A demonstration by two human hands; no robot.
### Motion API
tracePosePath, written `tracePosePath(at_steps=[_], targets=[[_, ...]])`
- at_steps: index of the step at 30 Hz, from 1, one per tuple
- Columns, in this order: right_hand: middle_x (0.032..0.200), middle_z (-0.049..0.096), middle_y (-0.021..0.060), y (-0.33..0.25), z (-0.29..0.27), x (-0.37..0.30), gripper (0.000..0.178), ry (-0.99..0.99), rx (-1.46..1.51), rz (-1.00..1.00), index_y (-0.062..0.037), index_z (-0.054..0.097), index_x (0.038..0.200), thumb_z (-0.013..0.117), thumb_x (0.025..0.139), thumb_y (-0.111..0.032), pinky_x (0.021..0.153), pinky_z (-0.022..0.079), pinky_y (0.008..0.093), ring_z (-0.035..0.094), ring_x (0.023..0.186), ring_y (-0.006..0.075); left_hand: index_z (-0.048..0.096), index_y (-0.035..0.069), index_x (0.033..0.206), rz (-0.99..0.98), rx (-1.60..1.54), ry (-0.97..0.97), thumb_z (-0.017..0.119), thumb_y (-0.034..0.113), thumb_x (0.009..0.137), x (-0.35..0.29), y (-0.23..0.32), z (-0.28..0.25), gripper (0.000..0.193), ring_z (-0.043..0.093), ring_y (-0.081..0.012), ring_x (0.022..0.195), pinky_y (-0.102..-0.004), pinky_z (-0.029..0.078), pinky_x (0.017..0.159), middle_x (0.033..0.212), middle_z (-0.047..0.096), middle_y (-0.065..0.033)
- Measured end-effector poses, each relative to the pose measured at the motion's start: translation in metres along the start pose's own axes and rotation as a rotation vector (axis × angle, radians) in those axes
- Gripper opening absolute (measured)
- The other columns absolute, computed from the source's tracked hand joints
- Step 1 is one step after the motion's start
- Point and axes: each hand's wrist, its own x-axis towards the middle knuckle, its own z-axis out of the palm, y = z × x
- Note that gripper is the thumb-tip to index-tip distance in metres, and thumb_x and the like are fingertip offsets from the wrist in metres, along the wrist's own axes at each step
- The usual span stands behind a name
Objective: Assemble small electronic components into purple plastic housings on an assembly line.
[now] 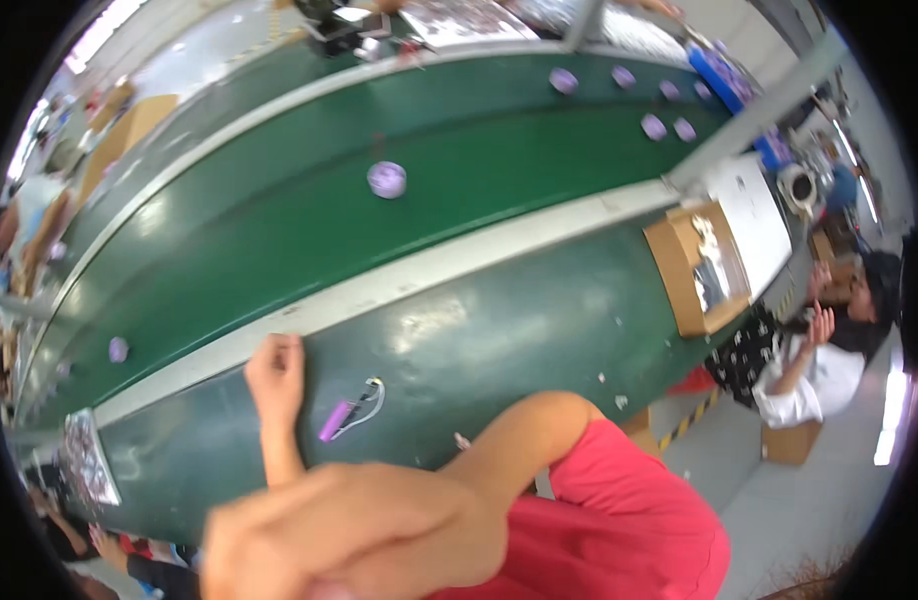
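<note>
My left hand [276, 366] rests by the pale rail at the far edge of the green bench, its fingers curled in and nothing visible in them. To its right on the bench lies a small purple cylinder [334, 421] with a black part and a white wire looped beside it, like a battery cell with leads; neither hand touches it. Large and blurred, my right hand [349, 530] is raised close to the camera at the lower middle, above the near side of the bench. Its fingers are smeared and partly cut off by the frame's lower edge.
Beyond the rail [459, 262], a green conveyor belt [279, 240] carries several round lilac items, the nearest a lilac ball-like piece [387, 180]. An open cardboard box [676, 275] stands at the bench's right end. A filled tray [91, 457] lies far left. A co-worker [814, 360] sits right.
</note>
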Motion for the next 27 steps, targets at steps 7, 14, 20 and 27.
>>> tracePosePath(at_steps=[7, 14, 20, 27], targets=[[0.085, 0.071, 0.0068, -0.031, -0.015, 0.013, 0.024, 0.215, 0.149, -0.086, 0.0038, 0.069, 0.09, 0.049, 0.082, -0.006, 0.065, 0.048, 0.0248, 0.063, 0.078, 0.0107, 0.064, 0.004, 0.08, -0.179, -0.112, -0.056, 0.067, 0.02, 0.098, -0.005, -0.036, -0.005, 0.024, 0.042, -0.0037, 0.056, -0.0234, 0.032, 0.051, 0.061, 0.052, 0.0049], [0.091, 0.065, 0.0086, -0.025, -0.019, -0.016, 0.025, 0.396, 0.013, -0.129, 0.0035, 0.063, 0.096, 0.05, 0.084, -0.013, 0.071, 0.046, 0.026, 0.06, 0.085, 0.012, 0.063, 0.007, 0.082, -0.168, -0.015, -0.055, 0.066, 0.023, 0.1, -0.005, -0.045, -0.007, 0.025, 0.039, -0.0029, 0.053, -0.0235, 0.027, 0.048, 0.059, 0.049, 0.0055], [0.103, 0.059, 0.0113, -0.003, -0.002, -0.026, 0.032, 0.544, -0.237, -0.117, 0.0022, 0.055, 0.107, 0.05, 0.086, -0.021, 0.079, 0.043, 0.0285, 0.056, 0.094, 0.0147, 0.063, 0.003, 0.08, -0.136, -0.135, -0.03, 0.068, 0.019, 0.098, -0.003, -0.023, -0.01, 0.025, 0.044, -0.0021, 0.053, -0.0207, 0.032, 0.049, 0.06, 0.052, 0.0051], [0.117, 0.052, 0.0144, 0.023, -0.009, -0.026, 0.045, 0.734, -0.527, -0.102, 0.0008, 0.045, 0.12, 0.051, 0.088, -0.03, 0.088, 0.041, 0.0313, 0.052, 0.106, 0.0178, 0.063, 0.003, 0.08, -0.11, -0.175, -0.041, 0.067, 0.017, 0.098, 0.0, -0.014, -0.007, 0.023, 0.043, -0.0021, 0.052, -0.0207, 0.031, 0.049, 0.06, 0.052, 0.004]])
